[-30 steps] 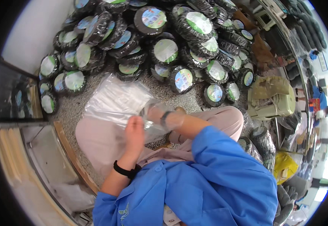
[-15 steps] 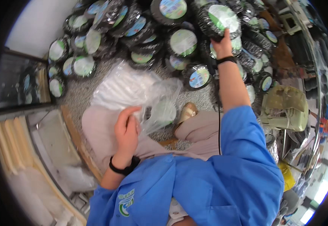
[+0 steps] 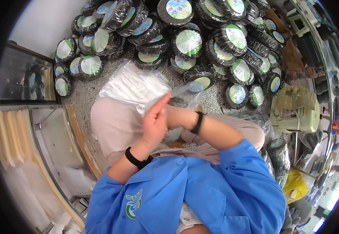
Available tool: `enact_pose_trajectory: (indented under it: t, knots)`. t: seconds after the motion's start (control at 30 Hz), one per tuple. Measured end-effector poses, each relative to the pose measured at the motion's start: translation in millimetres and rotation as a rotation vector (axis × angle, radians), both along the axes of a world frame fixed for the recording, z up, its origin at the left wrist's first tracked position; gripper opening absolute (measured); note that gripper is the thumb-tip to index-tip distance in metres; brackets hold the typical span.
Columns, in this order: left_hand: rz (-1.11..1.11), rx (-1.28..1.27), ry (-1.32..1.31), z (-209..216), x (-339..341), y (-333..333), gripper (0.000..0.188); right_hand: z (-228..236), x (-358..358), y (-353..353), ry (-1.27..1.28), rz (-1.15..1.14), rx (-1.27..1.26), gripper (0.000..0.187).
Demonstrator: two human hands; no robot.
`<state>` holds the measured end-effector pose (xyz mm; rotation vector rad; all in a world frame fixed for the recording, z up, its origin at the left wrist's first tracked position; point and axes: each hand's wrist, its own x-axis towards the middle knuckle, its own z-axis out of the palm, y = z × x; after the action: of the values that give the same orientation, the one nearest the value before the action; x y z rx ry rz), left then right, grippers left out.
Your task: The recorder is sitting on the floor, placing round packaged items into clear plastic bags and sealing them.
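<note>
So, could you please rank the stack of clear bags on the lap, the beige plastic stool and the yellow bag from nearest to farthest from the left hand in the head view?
1. Stack of clear bags, just up-left of the left hand.
2. Beige plastic stool, far right.
3. Yellow bag, lower right, slightly farther.

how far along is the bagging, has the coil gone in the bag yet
It looks mid-step. A black coil already appears to sit inside the clear bag that the left hand holds up; the right hand is hidden behind the left, so its grip cannot be told. A stack of flat clear bags lies on the lap. A big pile of labelled black coils covers the floor ahead; whether those are finished or waiting cannot be told.
</note>
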<state>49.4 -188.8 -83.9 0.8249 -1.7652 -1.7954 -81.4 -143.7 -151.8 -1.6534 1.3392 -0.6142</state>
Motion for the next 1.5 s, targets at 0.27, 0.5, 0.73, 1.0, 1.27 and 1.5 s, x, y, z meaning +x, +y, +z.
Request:
enact_pose_trajectory:
  t: [0.27,0.5,0.73,1.0,1.27,1.5]
  knots:
    - [0.011,-0.008,-0.124,-17.9,15.0,-10.5,0.046,-71.0,-30.1,0.3,0.304,0.231,0.223,0.041]
    - [-0.326,0.223,0.084,42.5,9.8,2.6,0.041,-42.9,-55.4,57.5,0.606,-0.306,0.014,0.022]
    - [-0.094,-0.004,-0.291,55.3,37.1,-46.3,0.029,101.5,-69.3,24.4,-0.478,0.263,0.313,0.02]
    - [0.093,0.232,-0.001,49.9,28.6,-26.9,0.023,-98.2,-203.5,26.0,1.204,-0.273,-0.048,0.082]
    - [0.206,0.475,0.086,58.3,18.3,-31.0,0.033,132.4,-138.6,85.7,-0.864,-0.927,-0.132,0.07]
    - [-0.015,0.343,0.062,63.3,19.1,-26.6,0.038,102.2,-15.1,71.6,0.618,-0.422,-0.229,0.057]
